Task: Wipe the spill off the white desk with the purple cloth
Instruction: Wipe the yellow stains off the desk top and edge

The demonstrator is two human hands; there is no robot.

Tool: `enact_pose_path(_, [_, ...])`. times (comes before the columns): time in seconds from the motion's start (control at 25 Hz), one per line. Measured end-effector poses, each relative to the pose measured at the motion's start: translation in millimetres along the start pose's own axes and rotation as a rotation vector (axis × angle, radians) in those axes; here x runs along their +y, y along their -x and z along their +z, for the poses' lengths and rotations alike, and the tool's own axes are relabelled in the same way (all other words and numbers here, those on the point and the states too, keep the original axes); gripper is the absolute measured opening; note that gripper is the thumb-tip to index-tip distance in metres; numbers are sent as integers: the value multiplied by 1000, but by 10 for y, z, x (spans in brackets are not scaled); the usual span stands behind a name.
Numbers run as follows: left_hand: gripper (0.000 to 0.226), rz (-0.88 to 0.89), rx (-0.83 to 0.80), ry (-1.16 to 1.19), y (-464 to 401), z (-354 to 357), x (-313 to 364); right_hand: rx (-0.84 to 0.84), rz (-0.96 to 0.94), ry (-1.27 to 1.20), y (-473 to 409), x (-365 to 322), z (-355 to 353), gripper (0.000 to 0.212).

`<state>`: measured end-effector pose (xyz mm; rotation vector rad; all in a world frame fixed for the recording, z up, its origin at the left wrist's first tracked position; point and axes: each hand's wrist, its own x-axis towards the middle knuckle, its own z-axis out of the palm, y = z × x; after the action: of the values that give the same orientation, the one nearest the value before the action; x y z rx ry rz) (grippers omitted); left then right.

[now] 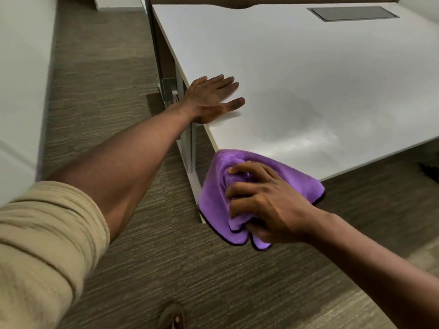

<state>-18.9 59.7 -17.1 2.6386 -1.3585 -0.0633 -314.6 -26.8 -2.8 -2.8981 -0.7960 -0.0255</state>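
Observation:
The white desk (297, 67) fills the upper right of the head view. A faint grey wet-looking patch, the spill (301, 110), shows on its near part. My right hand (266, 203) is shut on the bunched purple cloth (218, 198) at the desk's near corner, where the cloth hangs mostly past the edge over the floor. My left hand (211, 98) lies flat, fingers apart, on the desk's left edge, holding nothing.
A dark rectangular cable hatch (351, 13) is set into the desk's far right. A metal desk leg (187, 143) runs down under the left edge. Brown striped carpet (107, 91) covers the floor; a white panel (21, 79) stands at left. My sandalled foot (173, 317) shows at the bottom.

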Motion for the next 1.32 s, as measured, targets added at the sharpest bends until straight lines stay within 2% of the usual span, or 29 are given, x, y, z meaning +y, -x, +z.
enact_pose_path(0.24, [95, -20, 2, 21, 2, 4, 18, 155, 50, 225, 268, -6, 269, 59])
enact_pose_path(0.36, [95, -35, 11, 22, -8, 6, 41, 246, 170, 230, 98, -147, 346, 40])
enact_pose_path(0.44, [95, -43, 13, 32, -3, 3, 47, 234, 242, 202, -100, -227, 307, 32])
enact_pose_path(0.52, [96, -32, 21, 33, -2, 5, 51, 175, 202, 118, -231, -163, 165, 24])
enact_pose_path(0.64, [97, -27, 36, 41, -14, 18, 49, 55, 111, 41, -410, 80, -55, 33])
enact_pose_path(0.8, [103, -34, 26, 35, -44, 36, 60, -71, 132, 140, -728, 248, -195, 39])
enact_pose_path(0.92, [103, -32, 21, 28, -54, 19, 47, -72, 155, 133, -752, 159, -223, 29])
enact_pose_path(1.04, [103, -23, 22, 27, -30, 21, 25, -3, 156, 52, -503, -14, -171, 34])
enact_pose_path(1.12, [102, -18, 30, 46, -21, 33, 17, 24, 153, -104, -279, -42, -135, 30])
enact_pose_path(1.2, [102, -23, 41, 53, -11, 35, 14, 60, 201, -479, -121, 34, -182, 20])
enact_pose_path(1.24, [103, -31, 42, 55, -6, 30, 18, 124, 298, -742, -74, 108, -239, 14])
enact_pose_path(1.32, [102, -37, 31, 63, -12, 18, 35, 364, 560, -1227, 19, 263, -359, 11])
